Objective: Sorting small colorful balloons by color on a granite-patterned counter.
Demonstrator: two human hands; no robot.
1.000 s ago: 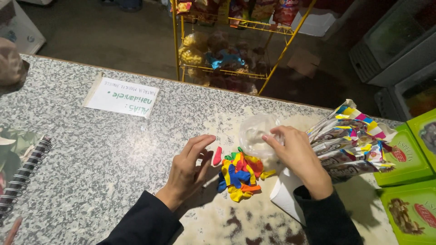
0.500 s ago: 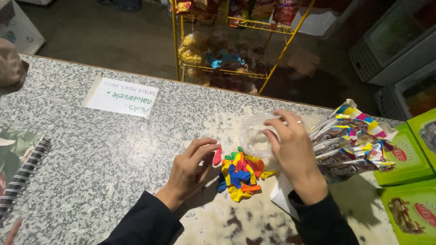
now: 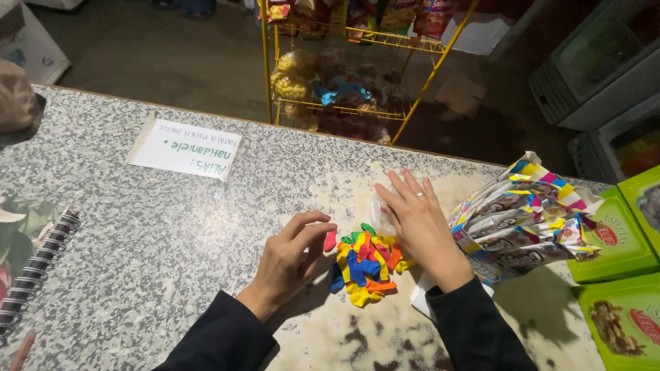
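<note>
A small heap of deflated balloons [image 3: 366,264] in red, yellow, blue, green and orange lies on the speckled stone counter [image 3: 137,227]. My left hand [image 3: 290,257] rests just left of the heap, fingers curled, fingertips beside a red balloon [image 3: 331,240]. My right hand [image 3: 419,223], with a ring on one finger, lies flat with fingers spread over a clear plastic bag [image 3: 381,209] at the heap's right edge.
A bundle of colourful snack packets [image 3: 522,220] lies right of my hand, with green boxes [image 3: 608,240] beyond. A white paper sign [image 3: 184,148] and a spiral notebook [image 3: 31,257] lie to the left. A yellow wire snack rack [image 3: 344,62] stands behind the counter.
My right hand has moved from beside the heap up onto the clear bag and flattened over it. My left hand has stayed near the heap's left side.
</note>
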